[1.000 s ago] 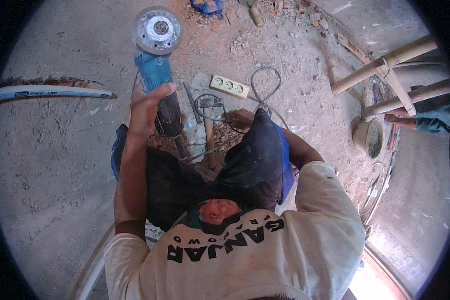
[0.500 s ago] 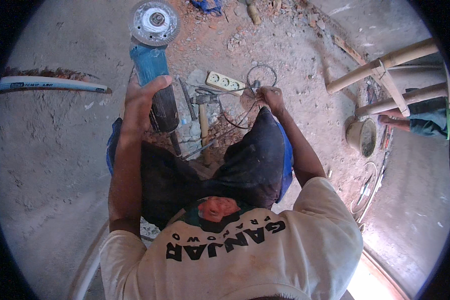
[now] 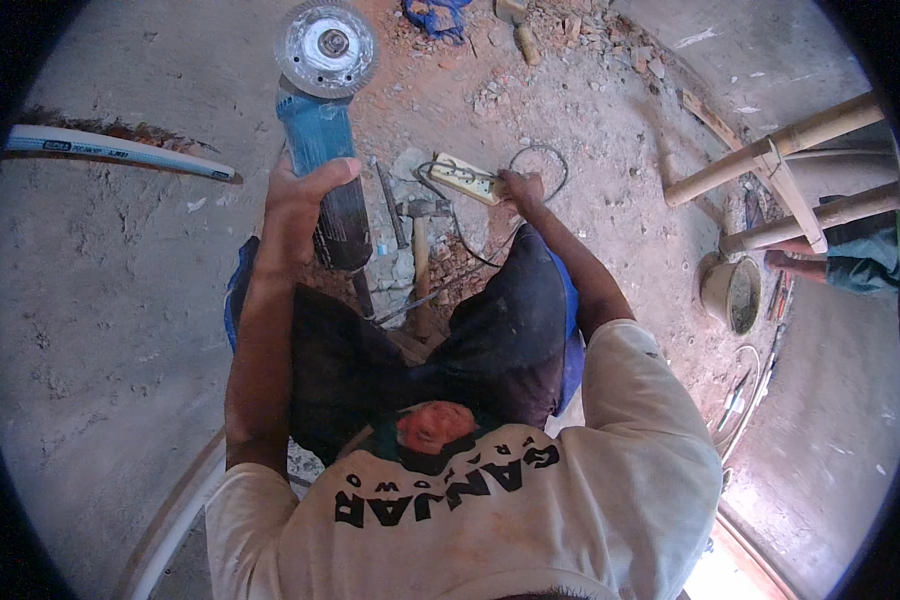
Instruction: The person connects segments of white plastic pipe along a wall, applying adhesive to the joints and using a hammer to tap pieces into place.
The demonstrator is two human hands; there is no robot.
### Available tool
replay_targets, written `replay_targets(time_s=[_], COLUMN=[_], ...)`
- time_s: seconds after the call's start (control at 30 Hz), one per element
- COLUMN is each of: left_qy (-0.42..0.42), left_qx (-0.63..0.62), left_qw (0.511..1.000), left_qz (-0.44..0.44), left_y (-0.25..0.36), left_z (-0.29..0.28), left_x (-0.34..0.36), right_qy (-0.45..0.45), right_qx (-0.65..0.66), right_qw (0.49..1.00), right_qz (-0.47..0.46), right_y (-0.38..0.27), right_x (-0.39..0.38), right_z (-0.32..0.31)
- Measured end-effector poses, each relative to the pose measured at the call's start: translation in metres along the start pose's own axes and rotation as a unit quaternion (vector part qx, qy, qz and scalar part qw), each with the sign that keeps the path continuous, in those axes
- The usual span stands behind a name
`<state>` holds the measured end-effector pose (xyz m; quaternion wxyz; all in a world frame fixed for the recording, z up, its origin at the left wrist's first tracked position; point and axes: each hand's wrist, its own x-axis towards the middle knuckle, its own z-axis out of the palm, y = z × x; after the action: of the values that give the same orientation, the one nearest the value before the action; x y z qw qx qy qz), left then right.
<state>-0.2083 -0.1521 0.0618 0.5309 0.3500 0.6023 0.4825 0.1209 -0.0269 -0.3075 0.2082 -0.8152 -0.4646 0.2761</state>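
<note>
My left hand (image 3: 295, 205) is closed round the body of a blue and black angle grinder (image 3: 315, 135). Its grey cutting disc (image 3: 328, 48) points away from me, and no blur shows on it. My right hand (image 3: 523, 190) is closed on the near right end of a cream power strip (image 3: 462, 180), which looks tilted. A dark cable (image 3: 454, 225) loops across the strip and round by that hand; its plug cannot be made out. Between my knees a hammer (image 3: 422, 250) with a wooden handle lies beside a chisel-like metal bar (image 3: 390, 205).
Brick rubble (image 3: 490, 90) covers the floor ahead. A whitish-blue pipe (image 3: 120, 146) lies at the left wall. At right stand a bamboo frame (image 3: 770, 155) and a bucket (image 3: 732, 293), with another person's arm (image 3: 800, 268) beside them. A blue crumpled sheet (image 3: 436, 18) lies far off.
My right hand has moved from the cable to the end of the power strip, and the strip has tipped. The left hand keeps its hold on the grinder. The whole view has shifted slightly.
</note>
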Motion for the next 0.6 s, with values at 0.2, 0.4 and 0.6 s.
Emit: replay_targets(time_s=[0.2,0.4,0.6], left_qy=[-0.02,-0.007,0.007], left_qx=[-0.021,-0.041,-0.044], left_qw=[1.0,0.998,0.997], left_qz=[0.003,-0.049,-0.065], left_y=[-0.001,-0.001,0.001], left_z=[0.006,0.006,0.003], left_x=[-0.002,0.004,0.005], right_qy=[0.09,0.08,-0.035], right_qx=[0.104,0.228,0.013], right_qw=[0.99,0.965,0.968], right_qz=[0.008,-0.1,-0.248], right_y=[0.031,0.049,-0.018], right_x=[0.039,0.053,0.021], right_z=[-0.041,-0.207,-0.246])
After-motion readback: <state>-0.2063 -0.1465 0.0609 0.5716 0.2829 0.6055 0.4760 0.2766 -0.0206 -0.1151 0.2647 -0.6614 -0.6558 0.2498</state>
